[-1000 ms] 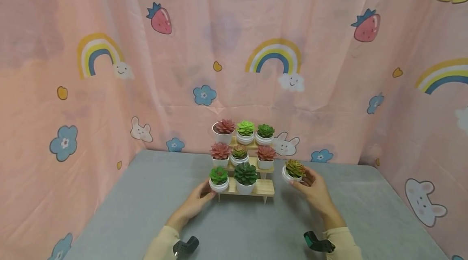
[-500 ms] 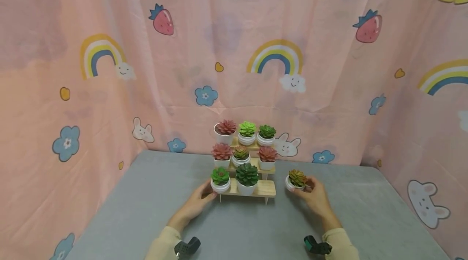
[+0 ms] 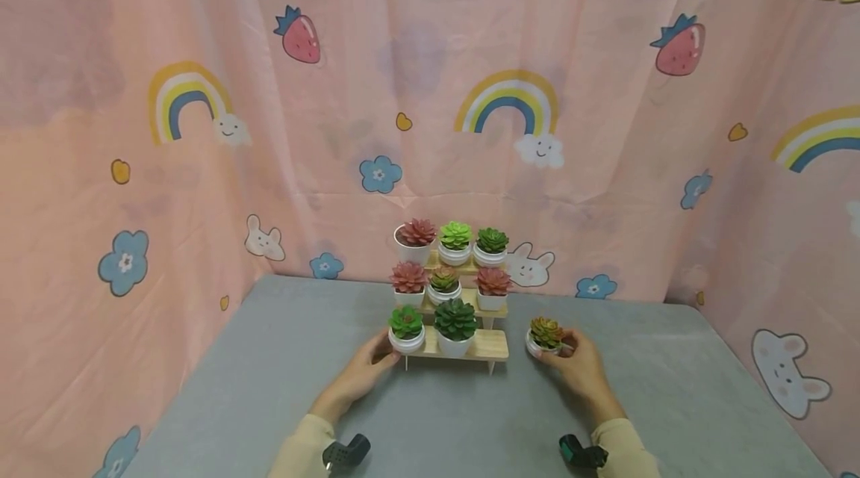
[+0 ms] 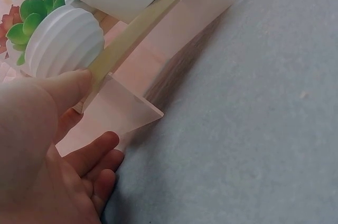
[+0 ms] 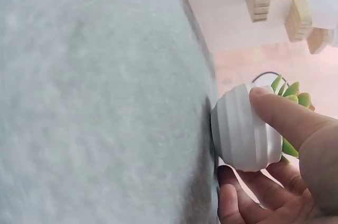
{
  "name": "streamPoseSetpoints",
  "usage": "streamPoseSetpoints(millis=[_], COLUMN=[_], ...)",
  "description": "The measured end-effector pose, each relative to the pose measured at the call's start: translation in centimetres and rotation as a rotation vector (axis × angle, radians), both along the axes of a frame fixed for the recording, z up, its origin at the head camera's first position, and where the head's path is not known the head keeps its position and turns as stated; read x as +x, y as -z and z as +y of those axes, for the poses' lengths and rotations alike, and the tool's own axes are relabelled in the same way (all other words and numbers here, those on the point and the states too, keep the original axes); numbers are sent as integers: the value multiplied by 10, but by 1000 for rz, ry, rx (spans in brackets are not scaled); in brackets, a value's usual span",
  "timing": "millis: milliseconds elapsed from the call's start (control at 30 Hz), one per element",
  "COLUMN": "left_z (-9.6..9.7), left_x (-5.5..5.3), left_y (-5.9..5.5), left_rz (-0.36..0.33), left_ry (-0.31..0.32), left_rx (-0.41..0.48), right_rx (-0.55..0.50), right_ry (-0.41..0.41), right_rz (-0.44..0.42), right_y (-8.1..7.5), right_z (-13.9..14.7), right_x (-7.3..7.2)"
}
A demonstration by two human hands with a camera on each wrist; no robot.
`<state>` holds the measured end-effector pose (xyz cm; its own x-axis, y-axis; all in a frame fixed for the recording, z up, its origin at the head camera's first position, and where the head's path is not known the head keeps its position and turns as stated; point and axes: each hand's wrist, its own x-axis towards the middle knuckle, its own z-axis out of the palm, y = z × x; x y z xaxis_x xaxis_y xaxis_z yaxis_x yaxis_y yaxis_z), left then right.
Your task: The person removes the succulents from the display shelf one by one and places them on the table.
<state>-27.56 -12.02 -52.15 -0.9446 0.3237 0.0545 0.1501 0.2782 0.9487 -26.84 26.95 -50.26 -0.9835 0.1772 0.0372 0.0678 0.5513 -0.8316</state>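
A three-tier wooden plant stand point(image 3: 490, 346) carries rows of small potted succulents. My left hand point(image 3: 359, 372) is at the left end of its lowest board; in the left wrist view the thumb point(image 4: 74, 86) presses the board's edge, with a finger behind it and the other fingers loosely bent below. Right beside that thumb is a bright green succulent in a ribbed white pot point(image 4: 66, 42). My right hand point(image 3: 583, 370) holds a yellow-green succulent point(image 3: 546, 331) right of the stand. In the right wrist view, thumb and fingers grip its ribbed white pot point(image 5: 245, 129), whose base is at the tabletop.
On the lowest board a dark green succulent point(image 3: 455, 321) stands in the middle, with bare wood to its right. Reddish and green succulents fill the two upper tiers. The grey table point(image 3: 302, 336) ends at a pink patterned cloth point(image 3: 336, 104) behind and at the sides.
The right hand has lowered the yellow-green succulent to the table and shifted it slightly right. The left hand has stayed at the stand's left end.
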Motion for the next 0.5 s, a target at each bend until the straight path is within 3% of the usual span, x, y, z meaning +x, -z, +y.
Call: streamPoseSetpoints(millis=[500], left_z=[0], left_x=[2], left_y=[1], left_rz=[32], left_ry=[0], left_rx=[-3], right_rx=[10], right_ry=[-38], right_rz=[-55], right_y=[3], right_z=[2], right_x=[-2])
